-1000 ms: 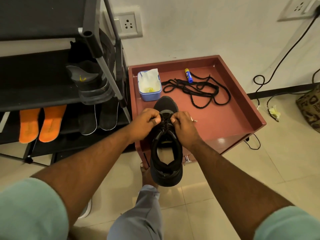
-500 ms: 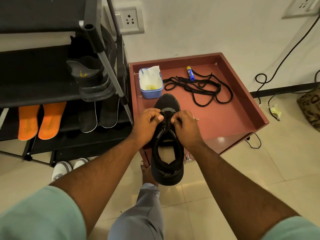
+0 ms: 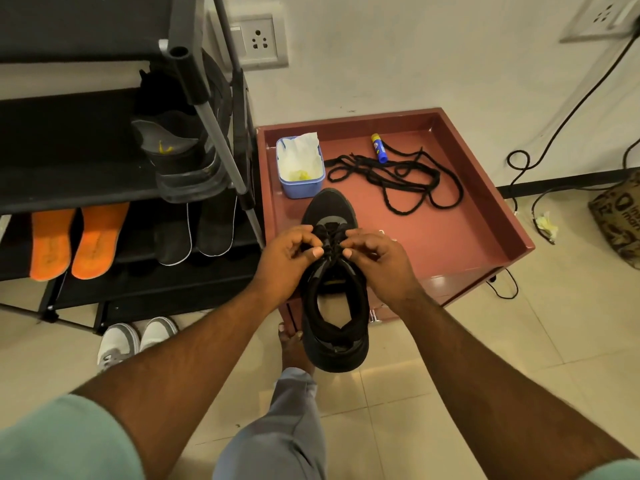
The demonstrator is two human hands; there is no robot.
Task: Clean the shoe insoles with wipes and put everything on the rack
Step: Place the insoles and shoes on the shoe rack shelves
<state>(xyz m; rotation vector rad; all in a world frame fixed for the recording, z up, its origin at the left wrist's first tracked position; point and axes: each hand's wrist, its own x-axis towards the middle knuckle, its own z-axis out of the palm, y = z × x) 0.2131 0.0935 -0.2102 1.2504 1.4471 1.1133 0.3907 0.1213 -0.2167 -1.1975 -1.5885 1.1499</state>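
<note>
Grip: my left hand (image 3: pixel 289 258) and my right hand (image 3: pixel 379 259) both have fingers curled in at the lacing of the black shoe (image 3: pixel 334 282); thumb and forefinger of each pinch the black lace at the eyelets, one hand on either side of the tongue.
Shoe: it lies toe away from me, its front half on the red tray table (image 3: pixel 450 237) and its heel hanging past the near edge over the floor; the opening faces up toward me.
Wipes: a blue tub of wipes (image 3: pixel 300 168) stands on the table just beyond the shoe's toe, a white wipe sticking up out of it.
Loose lace: a second black lace (image 3: pixel 398 181) lies in loops on the table to the right of the tub, apart from the shoe.
Glue stick: a small blue and yellow glue stick (image 3: pixel 378 147) lies at the far end of that lace, touching it.
Rack: the black shoe rack (image 3: pixel 86 181) stands to my left, against the table.
On the rack: another black shoe (image 3: pixel 180 157) sits heel-up on a middle shelf; on the shelf under it lie two orange insoles (image 3: pixel 74 240) side by side and two dark insoles (image 3: pixel 194 226) beside them.
Floor: a pair of white sneakers (image 3: pixel 135 337) pokes out from under the rack.
My foot: bare, just under the shoe's heel.
</note>
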